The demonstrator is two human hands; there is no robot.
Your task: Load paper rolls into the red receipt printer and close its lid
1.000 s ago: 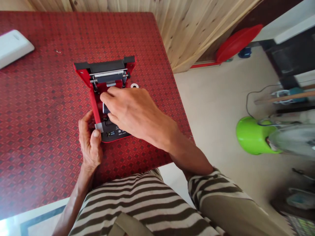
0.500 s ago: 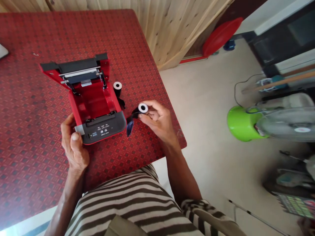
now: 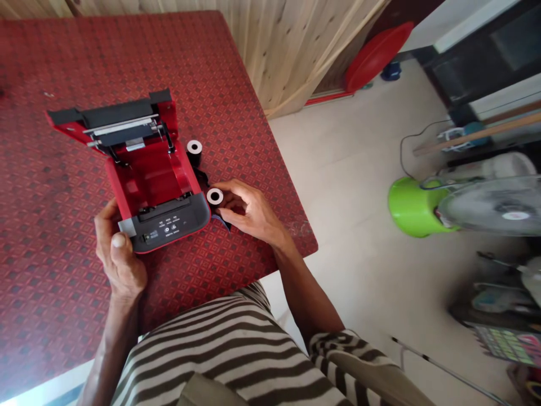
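A red and black label printer stands on the table with its lid raised and its red inner bay showing. My left hand grips the printer's front left corner, thumb on top and fingers along the side. In my right hand is a small roll of black ribbon with a white core end facing up, held between thumb and fingers close to the printer's right side. A loose dark strip of ribbon hangs below it. Another black ribbon roll stands upright beside the printer, its loose end trailing toward me.
The table has a red patterned cover, and its right edge runs close to my right forearm. A wooden panel wall is behind it. On the floor to the right are a green bucket and a fan.
My right hand has moved left with the ribbon roll, bringing it up to the printer's side. The printer appears slightly further left in view, my left hand still on it.
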